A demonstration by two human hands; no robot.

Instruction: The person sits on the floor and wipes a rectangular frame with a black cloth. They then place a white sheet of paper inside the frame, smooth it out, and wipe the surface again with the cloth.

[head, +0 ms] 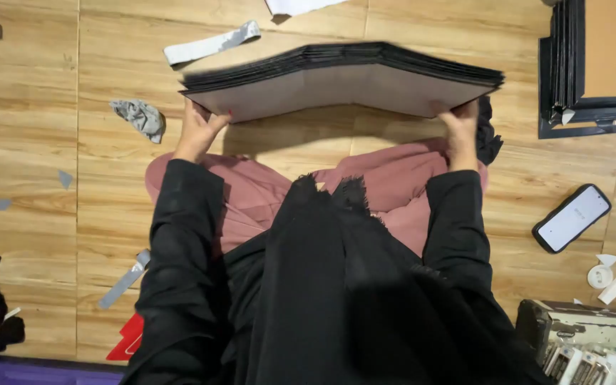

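I hold a thick stack of flat black-edged boards [344, 82] with a grey-brown underside, lifted above my lap over the wooden floor. My left hand [197, 132] grips the stack's near left corner from below. My right hand [461, 132] grips its near right corner. Both arms are in black sleeves, and my knees in pink cloth lie under the stack.
Another pile of black-framed boards [579, 71] lies at the far right. A phone [572, 217] with a lit screen rests on the floor at right. Grey tape strips [212, 44], a crumpled grey wad [140, 117] and a box of small items [586, 346] lie around.
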